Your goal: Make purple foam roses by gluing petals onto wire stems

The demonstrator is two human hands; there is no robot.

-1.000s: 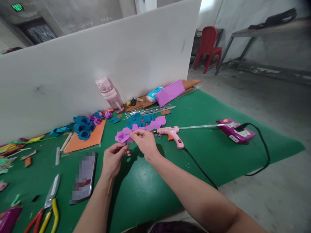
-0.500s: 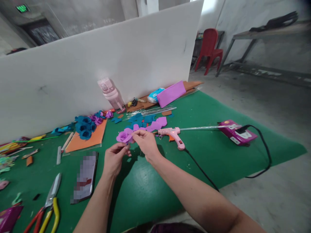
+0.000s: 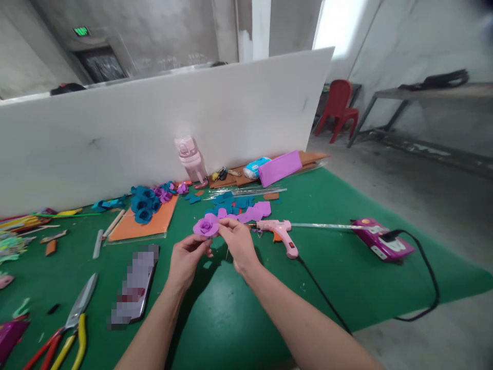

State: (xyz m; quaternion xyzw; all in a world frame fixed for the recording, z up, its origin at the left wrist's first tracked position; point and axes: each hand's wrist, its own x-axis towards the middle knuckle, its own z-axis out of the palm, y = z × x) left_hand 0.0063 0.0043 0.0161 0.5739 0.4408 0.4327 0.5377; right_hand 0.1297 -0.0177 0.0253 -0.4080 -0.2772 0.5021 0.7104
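A purple foam rose (image 3: 206, 226) is held up over the green table cover (image 3: 239, 313) between both hands. My left hand (image 3: 187, 259) grips it from below, fingers curled under the bloom. My right hand (image 3: 239, 244) pinches the flower's right edge with thumb and fingertips. Just right of my right hand lies a pink glue gun (image 3: 279, 231) with a clear glue stick poking out behind it. Loose purple and teal foam petals (image 3: 246, 208) lie scattered just beyond the hands.
A phone (image 3: 134, 288) and yellow-red handled pliers (image 3: 69, 329) lie at the left. Teal and purple finished roses (image 3: 146, 203) sit on an orange sheet. A pink bottle (image 3: 190, 159) stands by the white board. A purple power strip (image 3: 383, 244) with black cable sits at the right.
The head camera has tilted up, so everything sits lower in the picture. Both hands keep hold of the purple rose, with only slight shifting of the fingers.
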